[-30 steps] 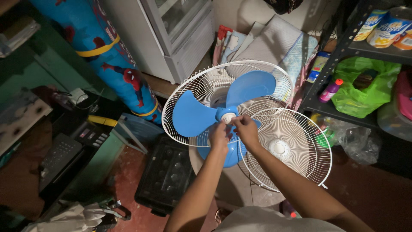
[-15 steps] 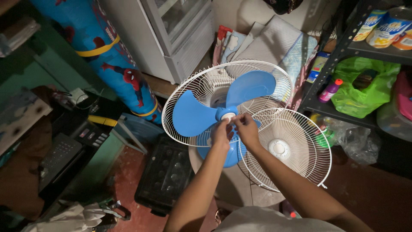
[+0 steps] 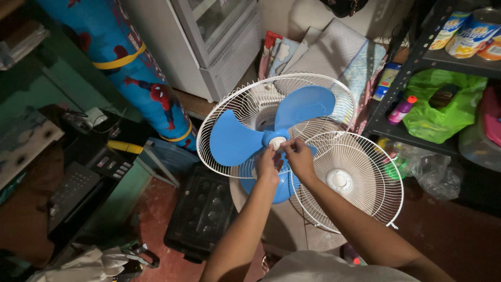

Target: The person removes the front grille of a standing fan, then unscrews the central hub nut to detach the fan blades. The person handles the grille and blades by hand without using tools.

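The person stands over a fan with blue blades (image 3: 245, 141), which sit inside the white rear grille (image 3: 235, 104). Both hands meet at the white hub cap (image 3: 277, 142) in the middle of the blades. The left hand (image 3: 267, 164) pinches the cap from below, and the right hand (image 3: 300, 156) closes its fingers on it from the right. The loose front grille (image 3: 360, 183) leans just right of the blades. A black crate (image 3: 201, 214) lies below the fan on the floor.
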